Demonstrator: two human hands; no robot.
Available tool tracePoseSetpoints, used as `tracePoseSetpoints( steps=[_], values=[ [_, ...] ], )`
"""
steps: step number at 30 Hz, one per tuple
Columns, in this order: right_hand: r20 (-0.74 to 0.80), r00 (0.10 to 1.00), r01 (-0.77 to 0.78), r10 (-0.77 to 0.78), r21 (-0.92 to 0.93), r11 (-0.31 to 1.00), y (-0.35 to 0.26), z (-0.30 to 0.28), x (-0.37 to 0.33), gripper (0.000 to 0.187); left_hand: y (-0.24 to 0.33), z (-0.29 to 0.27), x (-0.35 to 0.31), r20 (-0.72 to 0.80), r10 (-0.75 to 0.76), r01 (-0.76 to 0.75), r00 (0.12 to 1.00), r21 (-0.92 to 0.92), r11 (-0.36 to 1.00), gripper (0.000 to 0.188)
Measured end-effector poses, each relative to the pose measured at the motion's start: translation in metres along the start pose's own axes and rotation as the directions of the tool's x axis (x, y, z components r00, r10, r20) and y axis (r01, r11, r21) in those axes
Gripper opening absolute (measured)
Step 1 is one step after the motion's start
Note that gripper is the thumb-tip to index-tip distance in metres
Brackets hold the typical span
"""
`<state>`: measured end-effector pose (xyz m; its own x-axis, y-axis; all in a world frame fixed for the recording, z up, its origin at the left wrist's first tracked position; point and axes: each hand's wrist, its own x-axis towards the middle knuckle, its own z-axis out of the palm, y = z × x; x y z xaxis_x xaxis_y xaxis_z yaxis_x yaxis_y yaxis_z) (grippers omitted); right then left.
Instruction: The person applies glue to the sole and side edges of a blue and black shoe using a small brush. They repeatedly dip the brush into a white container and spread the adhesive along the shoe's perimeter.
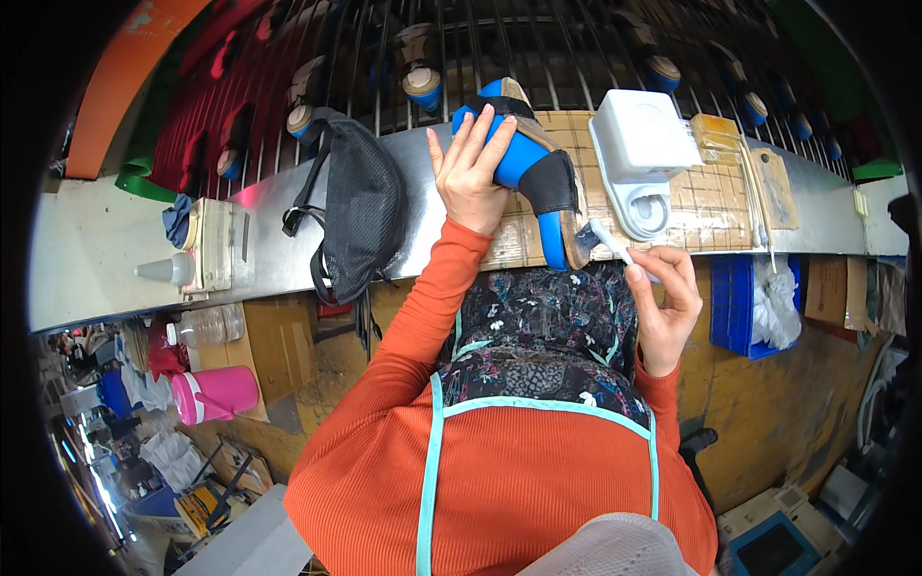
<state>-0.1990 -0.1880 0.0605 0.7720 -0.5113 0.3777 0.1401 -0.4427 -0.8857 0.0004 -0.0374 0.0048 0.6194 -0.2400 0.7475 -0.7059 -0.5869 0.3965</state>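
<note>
A blue shoe last (521, 159) with black upper material and a tan sole side lies tilted on the cardboard-covered part of the bench. My left hand (473, 180) grips its upper end, fingers laid over the blue. Between the thumb and fingers of my right hand (667, 305) is a small brush (612, 241) with a white handle. Its dark bristles are at the sole edge near the last's lower end; whether they touch is hard to tell. Just right of the last stands a white plastic dispenser (642, 144) with a round cup at its front.
Behind the bench, a rack of metal rods carries several more lasts (422, 84). A black mesh bag (363, 206) lies left of my left arm. To the right are a yellowish block (718, 137) and, lower, a blue crate (732, 317). A pink jug (216, 394) stands at lower left.
</note>
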Motion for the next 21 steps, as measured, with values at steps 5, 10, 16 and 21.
tracePoseSetpoints(
  steps=[5,10,16,21],
  values=[
    [-0.009,0.999,0.030,-0.031,-0.090,0.996,-0.001,0.006,0.006,0.016,-0.003,-0.003,0.001,-0.014,0.013,-0.012,1.000,0.017,1.000,0.056],
    [-0.039,0.997,0.059,-0.066,-0.159,0.985,-0.005,0.012,0.011,0.017,-0.008,-0.003,0.001,-0.034,0.025,-0.024,0.999,0.021,0.999,0.067],
    [-0.090,0.984,0.129,-0.154,-0.240,0.962,-0.009,0.019,0.014,0.017,-0.010,-0.005,0.003,-0.049,0.009,-0.009,0.999,0.000,1.000,0.066],
    [-0.016,0.984,0.175,-0.177,-0.090,0.980,-0.007,0.017,0.019,0.017,-0.009,-0.003,0.007,-0.018,-0.040,0.039,0.999,-0.060,0.997,0.062]
  ],
)
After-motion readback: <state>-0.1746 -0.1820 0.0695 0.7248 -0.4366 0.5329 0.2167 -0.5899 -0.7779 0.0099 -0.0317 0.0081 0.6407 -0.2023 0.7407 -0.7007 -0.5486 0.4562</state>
